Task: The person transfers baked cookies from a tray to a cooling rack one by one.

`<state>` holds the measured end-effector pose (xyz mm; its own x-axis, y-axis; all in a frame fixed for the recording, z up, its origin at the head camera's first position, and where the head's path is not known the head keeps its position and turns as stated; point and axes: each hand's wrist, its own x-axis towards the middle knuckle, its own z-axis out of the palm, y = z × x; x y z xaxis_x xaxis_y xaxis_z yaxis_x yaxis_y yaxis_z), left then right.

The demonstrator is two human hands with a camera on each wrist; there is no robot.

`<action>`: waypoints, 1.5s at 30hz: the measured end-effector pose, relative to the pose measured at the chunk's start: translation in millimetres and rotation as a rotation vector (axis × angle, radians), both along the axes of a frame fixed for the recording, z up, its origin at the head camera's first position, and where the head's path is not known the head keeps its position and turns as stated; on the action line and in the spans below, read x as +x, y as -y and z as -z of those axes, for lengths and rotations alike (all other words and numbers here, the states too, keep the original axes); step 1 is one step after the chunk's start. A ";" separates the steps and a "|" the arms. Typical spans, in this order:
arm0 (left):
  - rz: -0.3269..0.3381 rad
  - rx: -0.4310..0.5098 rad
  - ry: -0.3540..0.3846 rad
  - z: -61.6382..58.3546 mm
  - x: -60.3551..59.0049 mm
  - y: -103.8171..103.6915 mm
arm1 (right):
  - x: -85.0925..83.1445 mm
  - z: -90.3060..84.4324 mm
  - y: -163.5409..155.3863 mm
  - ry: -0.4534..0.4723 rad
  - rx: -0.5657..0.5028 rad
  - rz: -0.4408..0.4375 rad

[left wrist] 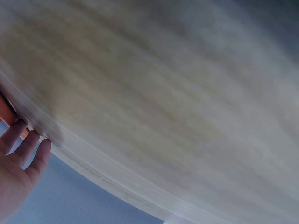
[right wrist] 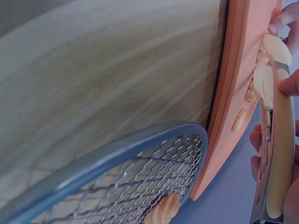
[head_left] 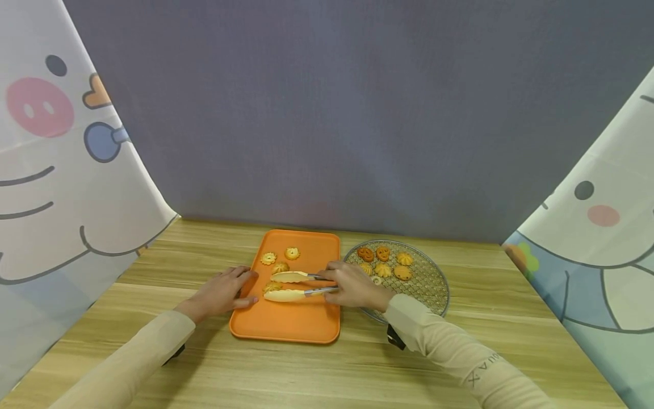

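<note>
Standing by the bench (head_left: 317, 369), I see the right hand (head_left: 355, 287) curled round the metal handles of the tongs (head_left: 296, 286), its grip pinching them so the two cream tips reach left over the orange tray (head_left: 291, 324). Between those tips sits a cookie (head_left: 279, 267), though whether the tips touch it I cannot tell. Two more cookies lie near the tray's far edge, and another peeks out by the lower tip. The left hand (head_left: 222, 292) rests flat at the tray's left rim, fingers straight and spread a little, thumb on the tray's edge; its wrist view shows only fingertips (left wrist: 28, 149) against blurred wood. Just right of the tray, almost touching it, lies a round wire rack (head_left: 429, 289) with several cookies in its far half, two of them darker orange. Both sleeves are beige. Cartoon-printed cloths hang at either side, a grey backdrop behind
</note>
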<state>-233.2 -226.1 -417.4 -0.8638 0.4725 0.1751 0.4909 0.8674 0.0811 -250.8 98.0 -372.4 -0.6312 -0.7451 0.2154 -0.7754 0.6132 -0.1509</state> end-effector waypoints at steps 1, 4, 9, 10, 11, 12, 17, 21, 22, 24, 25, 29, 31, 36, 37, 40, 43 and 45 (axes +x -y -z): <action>0.000 -0.002 0.001 0.1 -0.2 0.1 | 0.1 0.0 0.1 -0.004 0.000 -0.001; -0.001 -0.007 0.006 0.5 -0.6 0.7 | 0.2 0.7 0.0 -0.022 0.008 0.004; 0.003 -0.005 0.009 0.8 -0.9 1.1 | 0.7 1.2 0.0 -0.044 0.017 0.007; 0.003 -0.005 0.009 0.6 -0.8 1.0 | 0.6 1.7 0.1 -0.047 0.017 0.007; 0.003 -0.006 0.010 0.5 -0.7 0.9 | 0.7 1.8 0.0 -0.049 0.018 0.006; 0.003 -0.007 0.011 0.4 -0.7 0.8 | 0.8 2.0 0.1 -0.052 0.017 0.004; 0.000 -0.010 0.009 0.3 -0.8 0.7 | 2.5 1.2 -0.1 -0.061 0.010 -0.005; 0.003 -0.007 0.005 -0.2 -0.4 0.7 | 3.5 0.6 -0.7 -0.070 -0.004 -0.013; 0.003 -0.005 0.005 -0.4 -0.2 0.7 | 3.8 0.5 -1.1 -0.070 -0.006 -0.014; 0.003 -0.002 0.003 -0.7 0.1 0.6 | 4.2 -0.1 -2.3 -0.066 -0.011 -0.013; 0.003 -0.002 0.002 -0.8 0.2 0.6 | 4.4 -0.5 -2.9 -0.061 -0.016 -0.015; 0.001 0.001 0.002 -1.1 0.6 0.3 | 4.9 -1.7 -6.9 -0.055 -0.019 -0.014; -0.001 -0.002 0.002 -1.1 0.6 0.3 | 5.4 -2.5 -9.6 -0.056 -0.020 -0.017; -0.004 -0.004 -0.003 -1.1 0.9 0.1 | 6.3 -3.8 -18.7 -0.100 -0.029 -0.024; -0.003 -0.002 -0.005 -1.1 0.9 0.0 | 6.5 -3.9 -20.8 -0.107 -0.033 -0.022; 0.001 0.002 -0.011 -1.1 1.0 -0.3 | 7.9 -4.6 -27.9 -0.107 -0.044 -0.010; 0.002 0.004 -0.013 -0.9 0.9 -0.3 | 9.6 -5.0 -35.6 -0.089 -0.043 0.016; 0.002 0.004 -0.014 -0.7 0.8 -0.2 | 11.0 -5.3 -41.2 -0.087 -0.039 0.033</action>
<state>-232.4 -226.0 -416.7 -0.8603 0.4735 0.1891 0.4938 0.8660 0.0782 -239.9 139.2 -367.1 -0.6328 -0.7142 0.2992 -0.7661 0.6337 -0.1078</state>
